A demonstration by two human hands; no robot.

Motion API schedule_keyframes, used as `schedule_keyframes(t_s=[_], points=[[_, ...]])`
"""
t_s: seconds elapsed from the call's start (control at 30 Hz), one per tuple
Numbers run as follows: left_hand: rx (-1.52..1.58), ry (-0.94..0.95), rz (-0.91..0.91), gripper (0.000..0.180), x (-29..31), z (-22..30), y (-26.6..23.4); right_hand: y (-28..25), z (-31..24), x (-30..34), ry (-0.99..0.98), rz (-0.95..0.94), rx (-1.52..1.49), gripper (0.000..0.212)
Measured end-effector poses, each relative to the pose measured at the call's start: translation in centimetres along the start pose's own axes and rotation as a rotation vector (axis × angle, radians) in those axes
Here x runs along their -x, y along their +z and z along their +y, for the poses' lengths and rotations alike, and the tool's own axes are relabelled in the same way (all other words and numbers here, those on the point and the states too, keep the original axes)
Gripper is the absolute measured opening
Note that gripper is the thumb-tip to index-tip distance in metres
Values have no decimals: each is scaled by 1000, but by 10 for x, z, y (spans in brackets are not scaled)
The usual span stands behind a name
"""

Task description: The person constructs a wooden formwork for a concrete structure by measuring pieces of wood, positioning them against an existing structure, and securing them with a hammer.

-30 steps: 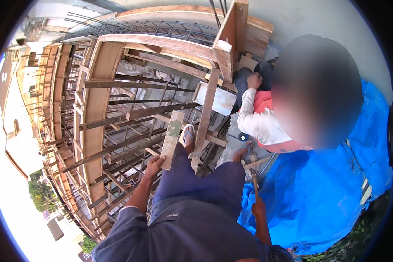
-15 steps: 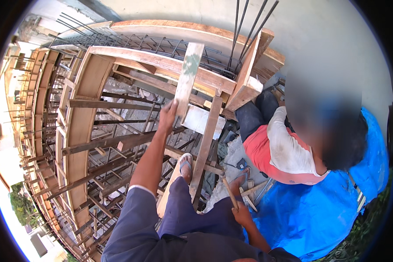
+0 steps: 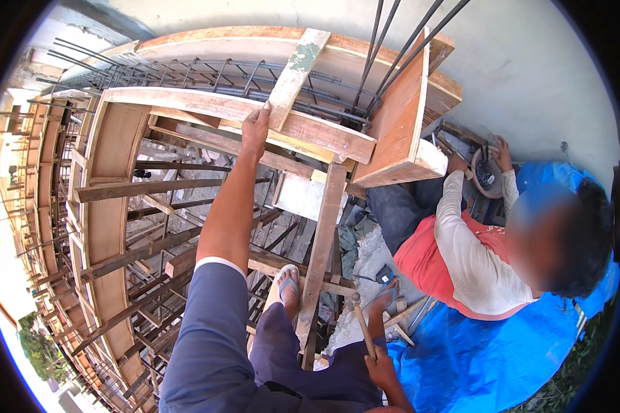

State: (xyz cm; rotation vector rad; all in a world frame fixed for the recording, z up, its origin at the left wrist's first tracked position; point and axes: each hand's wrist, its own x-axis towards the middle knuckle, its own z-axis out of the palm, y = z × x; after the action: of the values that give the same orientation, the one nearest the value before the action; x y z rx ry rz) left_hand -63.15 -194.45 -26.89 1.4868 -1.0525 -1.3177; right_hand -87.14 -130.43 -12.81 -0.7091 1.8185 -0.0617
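My left hand [image 3: 256, 131] is closed on the near end of a short wooden board [image 3: 298, 76] with a worn green patch. The board bridges the trough-like wooden formwork, its far end over the back wall and its near end over the front wall [image 3: 200, 103]. Beneath it, inside the trough, runs a cage of steel rebar [image 3: 220, 71]. Low on the right, my right hand [image 3: 384, 368] grips the wooden handle of a hammer [image 3: 363, 325], its head pointing up and away from me.
A co-worker in a red and white shirt [image 3: 486, 275] crouches at right, hands at a round bowl [image 3: 486, 180] of dark small pieces. Upright rebar [image 3: 420, 48] rises behind a wooden box form [image 3: 396, 134]. Timber props [image 3: 172, 189] crowd the left; a blue tarp [image 3: 475, 358] lies right.
My left hand has moved the board away from me, onto the formwork walls. The co-worker has shifted, and their hands and the bowl now show. The hammer stays in my right hand.
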Motion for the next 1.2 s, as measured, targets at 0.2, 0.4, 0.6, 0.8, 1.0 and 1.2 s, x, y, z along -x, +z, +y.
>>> schedule_keyframes(t_s=[0.2, 0.4, 0.6, 0.8, 1.0, 1.2], points=[[-15, 63, 133, 51, -15, -1, 9, 6, -4, -14, 7, 32, -20, 42], [-107, 86, 93, 48, -29, -16, -28, 18, -21, -30, -67, 51, -49, 42], [-685, 102, 238, 58, -21, 3, -35, 24, -43, -42, -69, 16, -51, 41], [-739, 112, 558, 59, -5, -6, -77, 22, -72, -52, -121, -19, -140, 38], [1305, -322, -382, 26, 118, -26, -57, 11, -111, -108, -293, 44, -141, 26], [1182, -443, -281, 19, 207, 20, -11, -30, -285, -157, -508, 172, -464, 29]])
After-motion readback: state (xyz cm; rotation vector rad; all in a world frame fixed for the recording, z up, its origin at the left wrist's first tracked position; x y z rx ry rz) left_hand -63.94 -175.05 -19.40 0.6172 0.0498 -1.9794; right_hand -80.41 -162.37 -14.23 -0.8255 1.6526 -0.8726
